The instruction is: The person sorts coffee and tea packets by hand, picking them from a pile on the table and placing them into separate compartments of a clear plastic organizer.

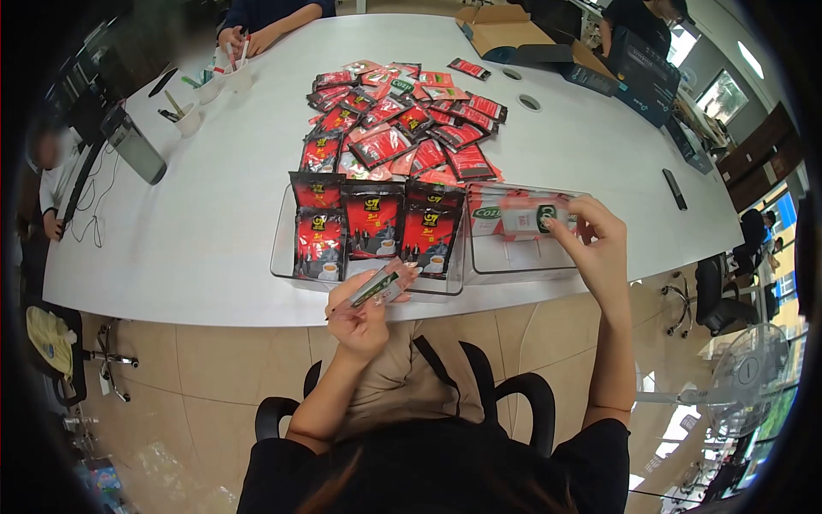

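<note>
Fingers (pixel 342 300) of the left hand (pixel 360 324) pinch a slim sachet (pixel 383 283), held tilted over the table (pixel 214 206) edge, at 6 o'clock of the left bin (pixel 281 257). The right hand (pixel 599 244) grips a pale packet (pixel 524 219) with its fingertips inside the right bin (pixel 522 267), at 3 o'clock of the left one. Upright red packs (pixel 372 224) line the left bin, and a loose pile (pixel 402 128) lies at 12 o'clock of it.
</note>
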Demonstrator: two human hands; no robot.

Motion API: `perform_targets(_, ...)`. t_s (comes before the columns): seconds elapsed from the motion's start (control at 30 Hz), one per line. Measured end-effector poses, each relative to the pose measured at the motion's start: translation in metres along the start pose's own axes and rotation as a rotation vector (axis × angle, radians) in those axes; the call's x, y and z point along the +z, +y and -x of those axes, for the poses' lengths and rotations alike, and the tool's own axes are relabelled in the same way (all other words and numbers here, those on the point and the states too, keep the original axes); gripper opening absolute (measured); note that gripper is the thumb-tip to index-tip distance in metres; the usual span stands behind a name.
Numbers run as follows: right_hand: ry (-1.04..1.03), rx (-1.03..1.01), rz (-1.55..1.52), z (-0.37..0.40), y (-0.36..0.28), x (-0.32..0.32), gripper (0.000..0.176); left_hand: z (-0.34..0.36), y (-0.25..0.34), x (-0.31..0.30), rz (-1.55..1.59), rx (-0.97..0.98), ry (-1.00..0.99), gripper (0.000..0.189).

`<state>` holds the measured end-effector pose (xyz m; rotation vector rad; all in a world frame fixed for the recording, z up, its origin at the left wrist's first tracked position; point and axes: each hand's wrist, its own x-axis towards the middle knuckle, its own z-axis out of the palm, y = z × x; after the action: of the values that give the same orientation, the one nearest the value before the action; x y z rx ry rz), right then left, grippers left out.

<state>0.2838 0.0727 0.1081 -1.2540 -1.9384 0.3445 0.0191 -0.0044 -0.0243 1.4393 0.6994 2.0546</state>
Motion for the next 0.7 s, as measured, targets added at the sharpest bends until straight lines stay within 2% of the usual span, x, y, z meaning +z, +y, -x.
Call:
perform_targets(0.1,-0.084,-0.183,0.172,-0.005,-0.009,0.017,0.013,0.000,0.000,-0.003,-0.014,-0.003,-0.023,0.030)
perform_targets(0.13,-0.177,-0.165,0.195,-0.005,-0.009,0.022,0.013,0.000,0.000,-0.002,-0.007,-0.003,-0.020,0.029)
perform_targets(0.23,-0.180,-0.303,0.290,-0.009,-0.003,0.041,0.016,0.002,-0.003,-0.003,-0.006,0.011,-0.020,0.029)
perform_targets(0.33,-0.116,-0.483,0.450,-0.016,-0.003,0.052,0.028,0.002,-0.002,-0.002,-0.003,0.008,-0.024,0.030)
perform_targets(0.43,-0.118,-0.520,0.566,-0.024,-0.004,0.052,0.042,-0.002,-0.001,-0.003,0.052,0.005,-0.073,0.029)
perform_targets(0.53,-0.123,-0.527,0.555,-0.030,-0.004,0.051,0.051,0.003,-0.006,-0.011,-0.087,-0.013,-0.125,0.028)
perform_targets(0.63,-0.130,-0.520,0.544,-0.031,-0.004,0.051,0.055,0.001,-0.005,-0.003,0.060,0.046,-0.104,0.029)
perform_targets(0.7,-0.088,-0.511,0.545,-0.028,0.001,0.052,0.058,-0.002,-0.003,-0.009,0.035,-0.015,-0.264,0.036)
